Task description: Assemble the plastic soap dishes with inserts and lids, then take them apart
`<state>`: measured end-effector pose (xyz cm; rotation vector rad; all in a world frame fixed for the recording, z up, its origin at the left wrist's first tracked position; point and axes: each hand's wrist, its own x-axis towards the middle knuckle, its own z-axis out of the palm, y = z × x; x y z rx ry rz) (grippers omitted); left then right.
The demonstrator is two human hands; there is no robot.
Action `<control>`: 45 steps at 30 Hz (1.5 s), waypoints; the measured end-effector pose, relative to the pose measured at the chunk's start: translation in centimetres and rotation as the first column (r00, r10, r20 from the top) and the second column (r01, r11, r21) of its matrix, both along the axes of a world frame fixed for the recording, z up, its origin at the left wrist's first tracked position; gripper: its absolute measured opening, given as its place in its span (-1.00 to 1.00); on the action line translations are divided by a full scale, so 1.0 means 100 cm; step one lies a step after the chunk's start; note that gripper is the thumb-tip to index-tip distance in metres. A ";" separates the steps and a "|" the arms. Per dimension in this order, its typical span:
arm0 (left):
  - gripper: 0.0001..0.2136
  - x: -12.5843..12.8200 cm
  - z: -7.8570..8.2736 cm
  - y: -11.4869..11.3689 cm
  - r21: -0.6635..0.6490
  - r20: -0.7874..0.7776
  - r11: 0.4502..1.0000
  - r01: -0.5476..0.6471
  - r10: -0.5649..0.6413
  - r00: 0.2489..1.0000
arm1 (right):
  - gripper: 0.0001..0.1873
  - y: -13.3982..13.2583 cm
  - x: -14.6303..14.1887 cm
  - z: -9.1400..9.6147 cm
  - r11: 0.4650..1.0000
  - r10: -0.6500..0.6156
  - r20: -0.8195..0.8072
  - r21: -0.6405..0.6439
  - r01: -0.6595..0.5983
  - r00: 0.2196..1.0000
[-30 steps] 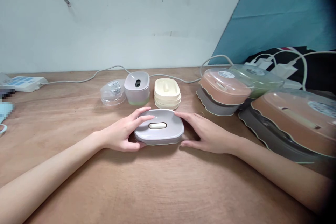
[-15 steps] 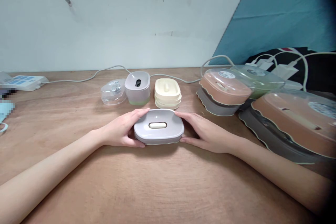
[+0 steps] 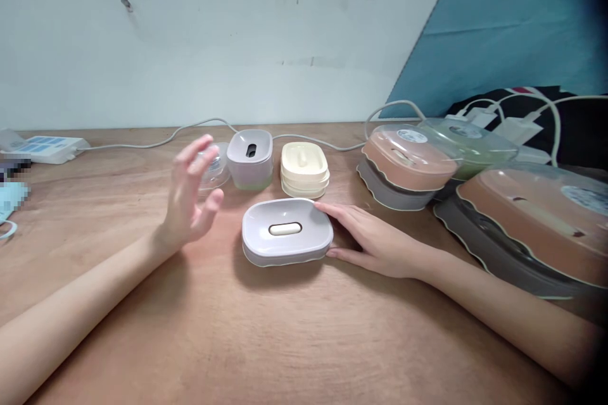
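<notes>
A pale lavender oval lid (image 3: 311, 241) with a cream pill-shaped piece (image 3: 285, 229) in its middle lies before me on the table. My right hand (image 3: 363, 237) grips its right end, thumb at the near side and fingers at the far side. Off to the left, my left hand (image 3: 185, 202) is raised above the table with its fingers apart, holding nothing. It partly covers a see-through lid (image 3: 217, 174). Beside that stands a lavender container (image 3: 250, 161) with a dark slot and a greenish base. A stack of cream lids (image 3: 304, 171) sits behind the lavender lid.
On the right are stacked peach-coloured lids (image 3: 408, 161) with see-through covers, another large peach lid (image 3: 536, 221) and a green one (image 3: 468, 145). A power strip (image 3: 47, 149) lies at the far left. Its white cable (image 3: 166, 139) runs along the wall.
My left hand has let go of the lavender lid's left end and moved left and up, opening. My right hand stays at the right end; the lid has barely shifted.
</notes>
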<state>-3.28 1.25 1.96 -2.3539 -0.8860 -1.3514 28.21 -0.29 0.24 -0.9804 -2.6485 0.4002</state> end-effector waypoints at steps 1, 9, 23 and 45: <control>-0.52 -0.006 0.002 0.004 0.014 0.045 0.995 -0.101 0.100 0.994 | -0.32 0.000 0.000 0.000 1.000 0.000 0.001 0.001 0.000 1.000; -0.40 -0.047 -0.024 0.040 -0.491 -0.045 0.743 -0.454 0.499 0.865 | -0.32 -0.001 0.000 0.001 1.000 0.000 0.001 -0.002 0.000 1.000; -0.49 -0.035 -0.014 0.049 -0.645 -0.002 0.612 -0.458 0.598 0.802 | -0.32 0.000 -0.002 0.001 1.000 0.000 0.020 0.006 0.000 1.000; -0.51 -0.006 0.003 0.007 -0.212 0.456 0.977 0.001 0.098 0.885 | -0.33 -0.001 -0.001 0.002 1.000 0.002 0.014 0.006 -0.002 1.000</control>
